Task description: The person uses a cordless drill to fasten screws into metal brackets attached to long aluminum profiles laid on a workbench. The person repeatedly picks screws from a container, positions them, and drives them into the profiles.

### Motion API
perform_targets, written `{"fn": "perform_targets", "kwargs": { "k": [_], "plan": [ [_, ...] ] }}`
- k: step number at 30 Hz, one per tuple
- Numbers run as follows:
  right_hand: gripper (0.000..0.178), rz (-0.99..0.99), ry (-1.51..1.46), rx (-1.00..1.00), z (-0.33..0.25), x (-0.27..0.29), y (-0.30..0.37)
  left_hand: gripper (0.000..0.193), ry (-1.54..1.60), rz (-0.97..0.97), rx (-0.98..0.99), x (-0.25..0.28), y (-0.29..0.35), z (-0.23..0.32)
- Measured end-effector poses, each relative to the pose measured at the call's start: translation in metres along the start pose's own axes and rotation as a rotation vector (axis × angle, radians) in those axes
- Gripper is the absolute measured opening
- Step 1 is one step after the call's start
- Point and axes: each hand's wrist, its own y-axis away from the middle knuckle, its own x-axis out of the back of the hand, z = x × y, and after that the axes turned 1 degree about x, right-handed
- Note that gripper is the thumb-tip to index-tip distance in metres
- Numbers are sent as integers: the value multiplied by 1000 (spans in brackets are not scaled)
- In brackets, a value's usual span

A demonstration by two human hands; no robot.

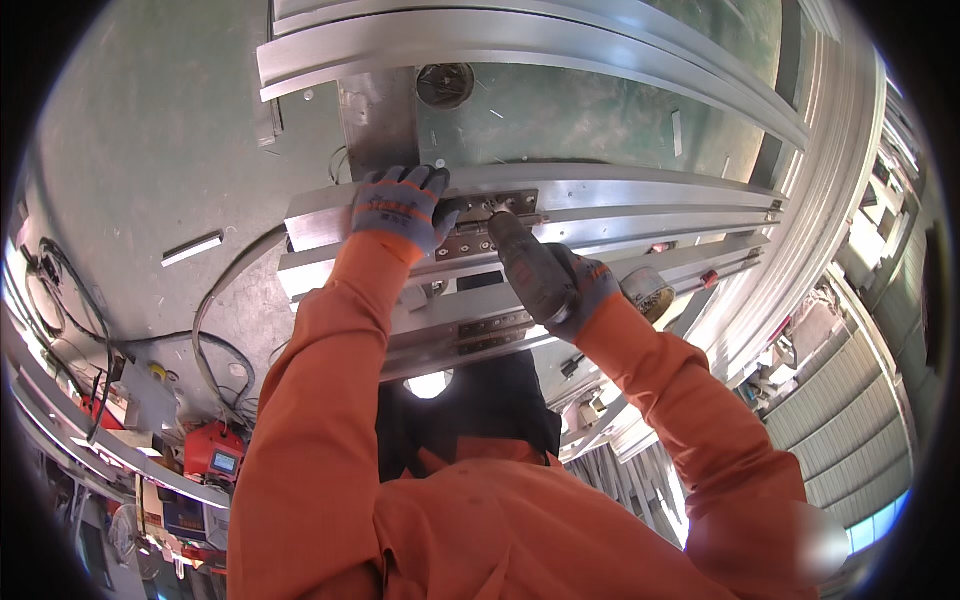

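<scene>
My left hand (398,208), in a grey and orange work glove, grips a silver aluminium profile (630,190). Its fingers curl over the far edge, and the thumb lies against a dark metal hinge (488,222) with screw holes. In my gloved right hand (592,297) is a dark power screwdriver (533,265), angled away from me. Its front end meets the far leaf of the hinge; the exact contact at the screw is too small to make out. More profiles lie parallel on the near side, and a second dark hinge plate (494,330) sits on one closer to me.
A round tin of small hardware (445,86) stands beyond the work, another container (648,290) to the right. Long profiles (500,38) cross the far side of the green table (190,130). Black cable (205,310) runs on the left, near a red device (213,450).
</scene>
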Motion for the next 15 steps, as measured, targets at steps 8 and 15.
{"fn": "perform_targets", "kwargs": {
  "k": [8, 15],
  "plan": [
    [33, 45, 576, 310, -46, 28, -9, 52, -13, -5, 1, -4, 1, -1],
    [30, -15, 265, 89, -33, 16, -8, 53, -14, 1, -4, -2, 1, 0]
  ]
}}
